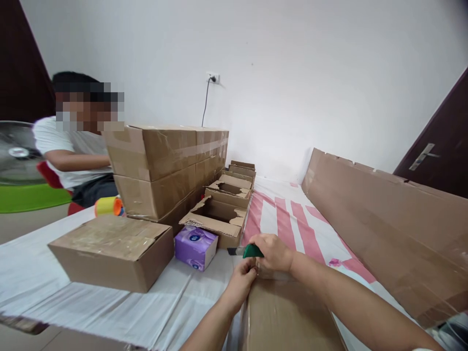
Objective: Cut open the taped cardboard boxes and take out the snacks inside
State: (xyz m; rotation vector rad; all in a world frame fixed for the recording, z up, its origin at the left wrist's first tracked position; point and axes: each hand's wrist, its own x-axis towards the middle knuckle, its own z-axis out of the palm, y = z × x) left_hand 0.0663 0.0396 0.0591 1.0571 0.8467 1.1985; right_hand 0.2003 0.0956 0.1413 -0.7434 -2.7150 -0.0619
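Head: knife (251, 251) in right fingers (259, 239)

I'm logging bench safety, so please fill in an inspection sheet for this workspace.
Surface: white cloth, partly pink-striped.
Work items: green-handled knife; carton below the hands.
Clutter: tissue pack, closed box, torn-open boxes, stacked boxes.
Hands: right hand grips the knife; left hand at the carton's far end.
Cables: black cord drops from wall socket behind the stacked boxes.
Surroundings: another person and fan left; door right.

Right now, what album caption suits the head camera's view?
Right hand grips a green-handled cutter; left hand touches a brown cardboard box.
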